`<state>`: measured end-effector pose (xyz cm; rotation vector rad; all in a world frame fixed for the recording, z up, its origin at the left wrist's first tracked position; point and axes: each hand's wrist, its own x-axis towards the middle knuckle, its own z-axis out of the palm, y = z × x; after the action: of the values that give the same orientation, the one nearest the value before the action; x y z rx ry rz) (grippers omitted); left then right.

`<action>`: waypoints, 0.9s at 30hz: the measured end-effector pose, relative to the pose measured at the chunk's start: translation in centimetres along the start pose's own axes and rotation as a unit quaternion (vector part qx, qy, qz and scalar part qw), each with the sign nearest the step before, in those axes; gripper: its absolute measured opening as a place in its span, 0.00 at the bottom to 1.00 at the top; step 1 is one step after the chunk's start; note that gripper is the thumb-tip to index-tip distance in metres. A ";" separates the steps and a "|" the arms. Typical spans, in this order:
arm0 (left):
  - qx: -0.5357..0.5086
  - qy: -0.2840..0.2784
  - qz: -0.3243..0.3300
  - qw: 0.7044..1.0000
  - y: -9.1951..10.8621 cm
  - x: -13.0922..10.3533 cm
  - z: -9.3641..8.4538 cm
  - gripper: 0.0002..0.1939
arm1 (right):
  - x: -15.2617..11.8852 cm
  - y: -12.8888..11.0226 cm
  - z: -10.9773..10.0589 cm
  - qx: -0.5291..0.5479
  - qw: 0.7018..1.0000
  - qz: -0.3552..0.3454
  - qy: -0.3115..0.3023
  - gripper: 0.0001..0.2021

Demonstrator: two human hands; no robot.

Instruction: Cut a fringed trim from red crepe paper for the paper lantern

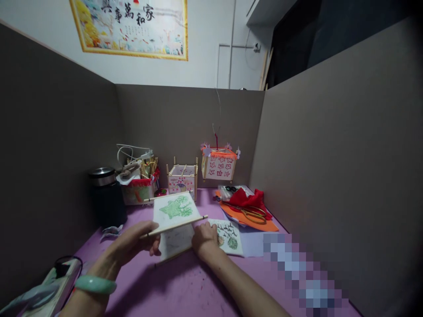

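White panel (176, 210) in left hand (140, 235), poster (135, 33) reading 家和萬事興

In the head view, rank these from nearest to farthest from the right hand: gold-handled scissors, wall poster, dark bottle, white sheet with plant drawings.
From the right hand:
1. White sheet with plant drawings, right at the hand.
2. Gold-handled scissors, on the table's right side, farther back.
3. Dark bottle, across on the left.
4. Wall poster, beyond the back partition.
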<state>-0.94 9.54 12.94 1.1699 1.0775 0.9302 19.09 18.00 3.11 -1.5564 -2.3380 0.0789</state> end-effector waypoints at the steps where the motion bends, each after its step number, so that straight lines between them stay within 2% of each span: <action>1: 0.007 -0.003 -0.010 1.000 0.0 0.2 -0.5 0.17 | -0.3 0.0 -0.4 -0.005 1.000 0.000 0.002 0.06; 4: 0.034 0.014 -0.037 0.999 0.0 0.2 -1.1 0.18 | -1.8 0.4 -1.7 -0.010 0.999 -0.029 0.019 0.09; 8: 0.017 0.082 -0.037 0.996 0.4 -0.3 -0.7 0.18 | -3.3 1.1 -2.9 -0.018 0.996 -0.092 0.012 0.10; 11: 0.005 0.128 0.000 0.992 0.9 -0.9 0.0 0.19 | -3.5 1.1 -2.8 -0.032 0.992 -0.125 -0.004 0.09; 16: -0.020 0.223 0.086 0.971 1.1 -0.8 0.8 0.35 | -3.0 0.0 -1.5 -0.061 0.990 -0.131 -0.004 0.10; 19: -0.029 0.236 0.116 0.964 0.7 0.6 -0.1 0.31 | -2.9 -0.9 -0.9 -0.075 0.989 -0.130 -0.005 0.12; 23: -0.039 0.225 0.145 0.963 0.1 3.0 -1.6 0.23 | -2.6 -2.2 -0.7 -0.085 0.990 -0.114 -0.006 0.13; 27: -0.086 0.219 0.167 0.958 -0.2 4.5 -1.6 0.21 | -2.1 -2.3 -1.0 -0.083 0.990 -0.111 -0.005 0.09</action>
<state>-1.42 14.19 11.94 1.0413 1.1334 1.5707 18.10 15.06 4.08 -1.3573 -2.5662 -0.1651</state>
